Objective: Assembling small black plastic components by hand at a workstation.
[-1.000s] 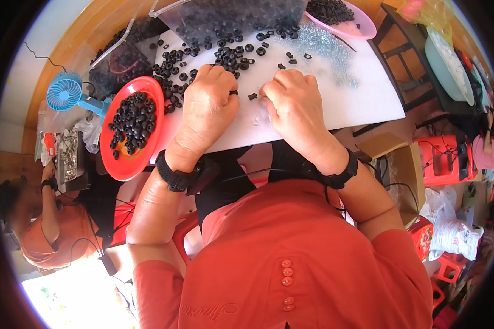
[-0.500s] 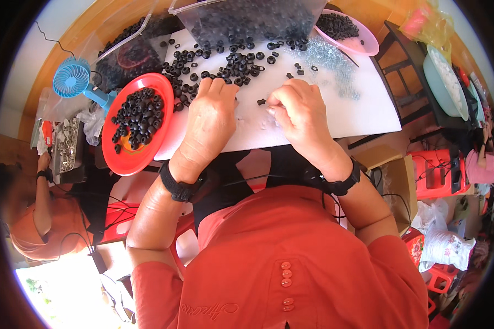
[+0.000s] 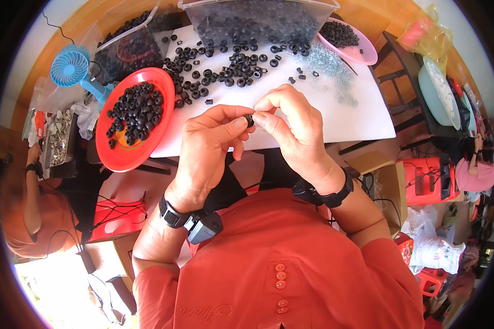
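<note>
My left hand [image 3: 200, 142] is turned partly palm-up over the near edge of the white work surface [image 3: 362, 118]. Between its thumb and forefinger sits a small round black bead-like piece [image 3: 250, 120] with a hole. My right hand [image 3: 296, 126] meets it from the right, thumb and forefinger pinched together close to that piece; whatever they hold is too small to make out. Loose round black pieces [image 3: 241, 68] lie scattered beyond both hands. A few smaller black parts [image 3: 300, 74] lie by a spread of tiny silvery bits [image 3: 335, 68].
Left of my hands, a red plate [image 3: 107, 148] holds more round black pieces. A clear bin [image 3: 263, 22] full of them stands at the back, beside a pink bowl [image 3: 370, 55] of small black parts. A blue fan [image 3: 70, 66] stands far left, near another person's arm [image 3: 33, 192].
My left hand has drawn back from the loose pieces and turned over, now holding a round black piece. My right hand has closed in beside it. The small black part by its fingertips no longer shows.
</note>
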### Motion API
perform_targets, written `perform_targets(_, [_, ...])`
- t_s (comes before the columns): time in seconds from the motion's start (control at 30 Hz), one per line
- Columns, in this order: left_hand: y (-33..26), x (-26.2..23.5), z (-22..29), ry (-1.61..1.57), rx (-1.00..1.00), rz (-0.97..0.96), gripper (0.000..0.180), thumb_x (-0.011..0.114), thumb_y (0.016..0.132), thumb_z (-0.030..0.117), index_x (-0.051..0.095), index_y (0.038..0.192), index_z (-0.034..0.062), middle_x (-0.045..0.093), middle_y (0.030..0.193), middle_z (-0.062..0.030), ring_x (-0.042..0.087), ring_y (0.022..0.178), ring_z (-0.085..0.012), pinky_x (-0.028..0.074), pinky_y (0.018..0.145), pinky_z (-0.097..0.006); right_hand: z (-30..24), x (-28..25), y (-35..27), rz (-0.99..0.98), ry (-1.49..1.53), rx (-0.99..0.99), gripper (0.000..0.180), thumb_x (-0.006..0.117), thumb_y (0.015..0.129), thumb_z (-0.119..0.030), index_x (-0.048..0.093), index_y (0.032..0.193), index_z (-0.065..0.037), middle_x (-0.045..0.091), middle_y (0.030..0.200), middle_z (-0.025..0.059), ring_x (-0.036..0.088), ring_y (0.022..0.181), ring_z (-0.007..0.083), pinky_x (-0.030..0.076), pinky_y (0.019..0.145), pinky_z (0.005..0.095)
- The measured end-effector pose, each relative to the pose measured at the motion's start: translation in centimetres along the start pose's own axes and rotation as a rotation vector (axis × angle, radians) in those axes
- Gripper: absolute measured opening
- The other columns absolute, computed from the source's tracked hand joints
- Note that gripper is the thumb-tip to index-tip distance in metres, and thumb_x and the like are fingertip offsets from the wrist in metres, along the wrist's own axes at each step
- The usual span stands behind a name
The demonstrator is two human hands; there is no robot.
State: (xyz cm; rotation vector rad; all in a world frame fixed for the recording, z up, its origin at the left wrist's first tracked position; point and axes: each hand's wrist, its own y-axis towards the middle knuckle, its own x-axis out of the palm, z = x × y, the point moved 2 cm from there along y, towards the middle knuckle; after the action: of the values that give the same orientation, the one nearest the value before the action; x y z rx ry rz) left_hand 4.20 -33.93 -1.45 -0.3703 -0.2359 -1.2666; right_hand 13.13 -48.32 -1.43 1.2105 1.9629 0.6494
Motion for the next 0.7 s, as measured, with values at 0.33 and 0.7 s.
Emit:
perform_targets(0.33, [0.0,-0.5,-1.0,-0.275,-0.072,-0.057,0.020,0.060,0.099,0.005,0.065,0.114,-0.0087,0.069,0.094,-0.0142,0.064,0.076,-0.0153,0.049,0.055,-0.026,-0.5,0.2,-0.4,0.034,-0.117,-0.169,0.016,0.072,0.081,0.000,0.062,0.089,-0.009,0.058,0.077,0.0050,0.056,0.070,0.0272,0.042,0.065,0.0388])
perform_targets(0.7, [-0.7,-2.4,-1.6,-0.342,-0.031,-0.059,0.021,0.059,0.100,0.007,0.065,0.115,-0.0077,0.069,0.096,-0.0145,0.064,0.078,-0.0173,0.048,0.056,-0.025,0.2,-1.3,1.4,-0.113,-0.424,-0.252,0.014,0.072,0.075,-0.007,0.063,0.086,-0.009,0.056,0.081,0.0049,0.057,0.079,0.0271,0.038,0.071,0.0407])
